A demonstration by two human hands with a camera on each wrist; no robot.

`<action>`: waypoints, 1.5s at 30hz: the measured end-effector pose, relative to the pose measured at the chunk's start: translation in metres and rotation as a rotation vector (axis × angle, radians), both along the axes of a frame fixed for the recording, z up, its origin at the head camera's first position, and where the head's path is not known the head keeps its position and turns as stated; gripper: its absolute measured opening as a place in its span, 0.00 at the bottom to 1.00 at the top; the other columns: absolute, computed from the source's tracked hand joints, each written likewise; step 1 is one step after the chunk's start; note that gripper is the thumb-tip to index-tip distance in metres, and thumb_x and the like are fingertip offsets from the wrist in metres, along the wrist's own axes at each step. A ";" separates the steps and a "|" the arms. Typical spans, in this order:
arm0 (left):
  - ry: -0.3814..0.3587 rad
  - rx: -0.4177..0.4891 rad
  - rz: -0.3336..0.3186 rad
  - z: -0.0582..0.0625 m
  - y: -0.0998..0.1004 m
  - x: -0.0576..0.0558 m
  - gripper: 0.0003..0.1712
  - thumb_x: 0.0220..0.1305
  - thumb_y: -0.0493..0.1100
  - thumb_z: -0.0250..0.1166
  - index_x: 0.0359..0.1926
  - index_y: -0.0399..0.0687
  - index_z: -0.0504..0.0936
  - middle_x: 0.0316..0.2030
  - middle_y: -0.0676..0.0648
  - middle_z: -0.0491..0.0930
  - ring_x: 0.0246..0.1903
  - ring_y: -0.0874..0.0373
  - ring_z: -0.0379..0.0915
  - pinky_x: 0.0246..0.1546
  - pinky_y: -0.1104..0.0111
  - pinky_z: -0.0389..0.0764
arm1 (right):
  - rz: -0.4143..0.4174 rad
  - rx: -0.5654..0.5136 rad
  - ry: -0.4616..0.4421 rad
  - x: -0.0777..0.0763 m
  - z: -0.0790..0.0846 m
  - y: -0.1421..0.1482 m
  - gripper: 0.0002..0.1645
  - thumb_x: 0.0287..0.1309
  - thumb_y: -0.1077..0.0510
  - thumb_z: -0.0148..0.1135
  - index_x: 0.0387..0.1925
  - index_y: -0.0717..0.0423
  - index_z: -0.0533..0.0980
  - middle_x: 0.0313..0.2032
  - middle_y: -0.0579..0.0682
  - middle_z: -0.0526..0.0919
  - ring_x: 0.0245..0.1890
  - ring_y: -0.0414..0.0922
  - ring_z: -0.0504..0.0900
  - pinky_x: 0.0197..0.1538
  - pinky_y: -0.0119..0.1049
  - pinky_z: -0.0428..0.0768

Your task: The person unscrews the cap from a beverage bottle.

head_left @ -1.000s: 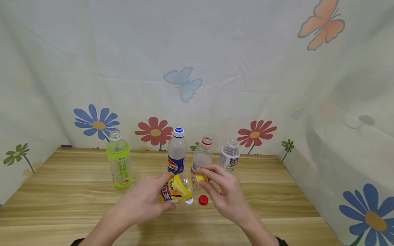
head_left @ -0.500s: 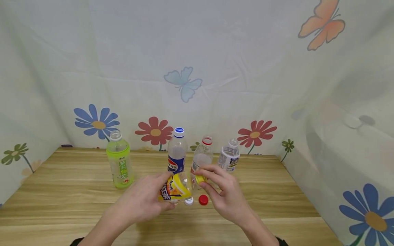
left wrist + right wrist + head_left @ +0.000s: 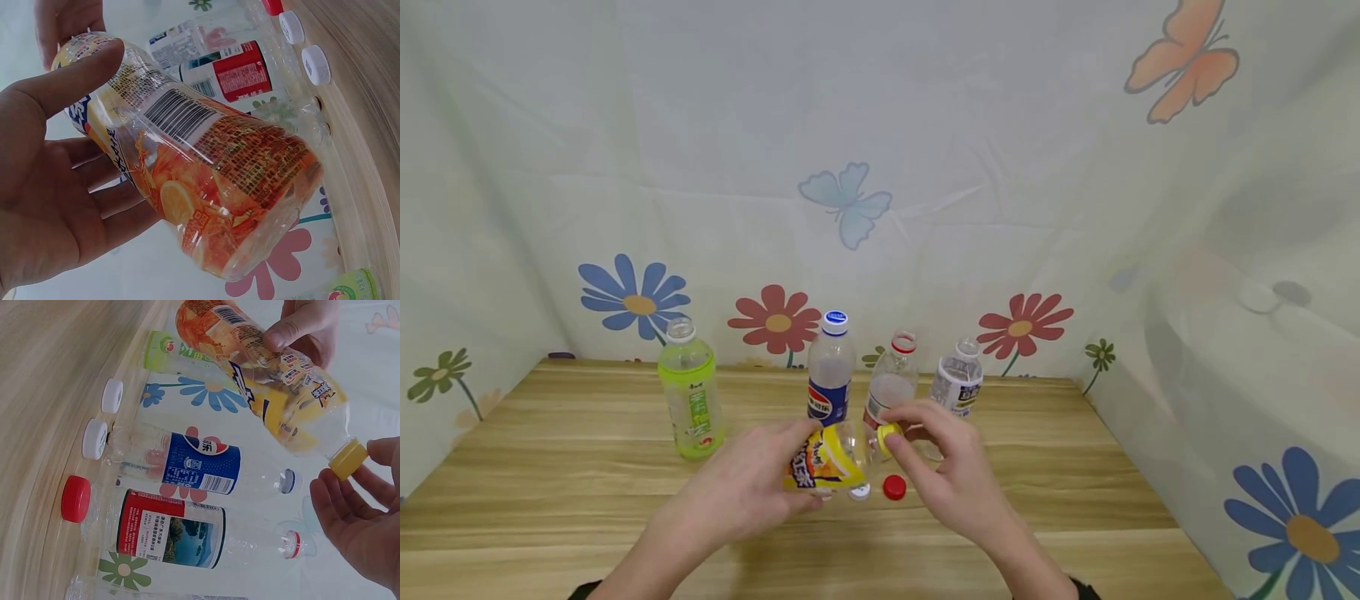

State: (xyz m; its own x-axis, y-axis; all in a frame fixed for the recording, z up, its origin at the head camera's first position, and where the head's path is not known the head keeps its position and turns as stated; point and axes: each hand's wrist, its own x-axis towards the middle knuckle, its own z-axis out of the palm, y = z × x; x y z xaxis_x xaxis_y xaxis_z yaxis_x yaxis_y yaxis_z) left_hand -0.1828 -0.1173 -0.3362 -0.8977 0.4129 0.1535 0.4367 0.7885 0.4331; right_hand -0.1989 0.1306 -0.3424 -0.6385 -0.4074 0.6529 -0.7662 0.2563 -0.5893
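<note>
My left hand grips a plastic iced tea bottle with a yellow and orange label. The bottle is held tilted above the table, its neck pointing right. In the left wrist view its barcode side shows, with the thumb laid across the upper part. A yellow bottle cap sits on the neck's end. My right hand holds this cap between thumb and fingers; in the right wrist view the thumb touches one side and a fingertip the other. Whether the cap is tight cannot be seen.
Behind stand a green-labelled bottle, a blue-labelled cola bottle with its cap on, a capless bottle with a red neck ring and a capless clear bottle. A red cap and two white caps lie on the wooden table.
The right hand's fingers have shifted around the yellow cap, the index finger lifting, so more of the cap shows. The left hand and bottle have barely moved.
</note>
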 end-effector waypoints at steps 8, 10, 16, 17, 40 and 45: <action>0.014 -0.007 0.013 0.000 0.002 0.001 0.38 0.47 0.54 0.80 0.59 0.53 0.75 0.49 0.57 0.78 0.42 0.64 0.75 0.47 0.68 0.78 | -0.085 0.022 -0.031 0.001 0.000 0.001 0.10 0.65 0.60 0.64 0.47 0.49 0.79 0.40 0.38 0.80 0.33 0.40 0.79 0.35 0.33 0.81; 0.017 -0.011 0.016 0.000 0.003 0.001 0.38 0.47 0.55 0.80 0.58 0.53 0.75 0.49 0.57 0.78 0.42 0.64 0.75 0.46 0.68 0.78 | -0.100 0.023 -0.026 0.001 -0.001 0.001 0.10 0.64 0.60 0.65 0.46 0.48 0.79 0.38 0.37 0.79 0.31 0.39 0.78 0.34 0.32 0.81; 0.014 -0.018 0.029 -0.001 0.004 0.002 0.40 0.47 0.56 0.79 0.60 0.53 0.74 0.52 0.55 0.77 0.45 0.62 0.75 0.48 0.65 0.78 | -0.123 0.039 -0.023 0.002 0.001 0.001 0.11 0.62 0.61 0.67 0.45 0.47 0.80 0.35 0.36 0.78 0.32 0.39 0.76 0.34 0.31 0.80; 0.013 -0.018 0.032 -0.001 0.004 0.002 0.40 0.47 0.56 0.79 0.60 0.53 0.74 0.53 0.55 0.77 0.46 0.61 0.75 0.48 0.65 0.78 | -0.123 0.042 -0.023 0.002 0.001 0.001 0.11 0.62 0.61 0.67 0.45 0.47 0.80 0.35 0.36 0.78 0.32 0.39 0.76 0.34 0.31 0.80; 0.026 -0.034 0.054 -0.002 0.005 0.001 0.41 0.47 0.53 0.80 0.61 0.52 0.74 0.52 0.55 0.78 0.46 0.60 0.77 0.47 0.65 0.78 | -0.096 0.076 -0.075 0.003 0.005 0.002 0.10 0.60 0.62 0.68 0.44 0.53 0.82 0.38 0.38 0.78 0.34 0.39 0.75 0.33 0.30 0.78; 0.049 -0.034 0.043 -0.002 0.004 0.001 0.39 0.46 0.52 0.80 0.59 0.53 0.74 0.50 0.56 0.78 0.44 0.62 0.77 0.46 0.66 0.79 | -0.074 0.076 -0.093 0.004 0.005 0.002 0.12 0.58 0.64 0.69 0.44 0.51 0.81 0.40 0.37 0.78 0.36 0.39 0.76 0.35 0.31 0.79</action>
State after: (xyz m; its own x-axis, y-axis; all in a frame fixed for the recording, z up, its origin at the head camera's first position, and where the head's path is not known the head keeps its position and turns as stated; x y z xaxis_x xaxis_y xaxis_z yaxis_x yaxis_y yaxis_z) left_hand -0.1816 -0.1134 -0.3383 -0.9067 0.3795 0.1842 0.4218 0.8210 0.3848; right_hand -0.1948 0.1327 -0.3377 -0.7249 -0.4031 0.5586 -0.6866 0.3568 -0.6335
